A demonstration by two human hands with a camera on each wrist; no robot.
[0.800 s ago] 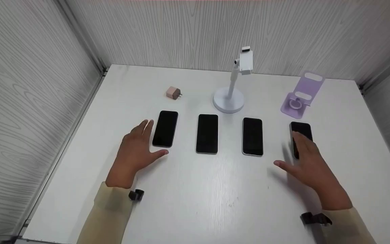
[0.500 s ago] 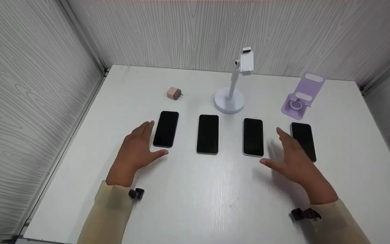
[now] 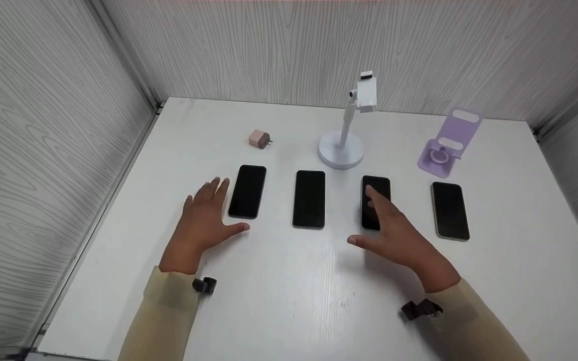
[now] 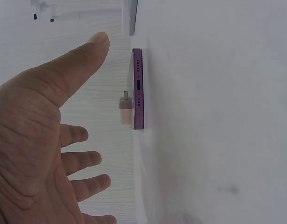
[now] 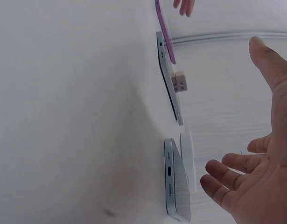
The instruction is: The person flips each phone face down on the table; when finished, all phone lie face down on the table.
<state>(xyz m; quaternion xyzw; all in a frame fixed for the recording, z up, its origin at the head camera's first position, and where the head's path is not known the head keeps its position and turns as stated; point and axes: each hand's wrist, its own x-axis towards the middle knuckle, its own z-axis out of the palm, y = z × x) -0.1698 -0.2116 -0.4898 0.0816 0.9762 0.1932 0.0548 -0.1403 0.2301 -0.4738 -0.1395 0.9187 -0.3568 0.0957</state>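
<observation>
Four dark-screened phones lie in a row on the white table (image 3: 279,281). My left hand (image 3: 217,215) rests flat beside the leftmost phone (image 3: 247,191), fingers spread, holding nothing. In the left wrist view that hand (image 4: 45,140) is apart from the phone's purple edge (image 4: 137,88). My right hand (image 3: 377,223) hovers with straight fingers over the lower part of the third phone (image 3: 377,186). The right wrist view shows that hand (image 5: 260,182) just above this silver-edged phone (image 5: 177,186), not touching. The second phone (image 3: 309,199) and the fourth phone (image 3: 450,210) lie uncovered.
Behind the row stand a white phone holder on a round base (image 3: 341,148) and a purple folding stand (image 3: 444,145). A small pink charger plug (image 3: 259,139) lies at the back left. Grey wood-grain walls enclose the table on three sides.
My right hand has moved left, from over the fourth phone to over the third. The fourth phone is now fully uncovered. The left hand has stayed put.
</observation>
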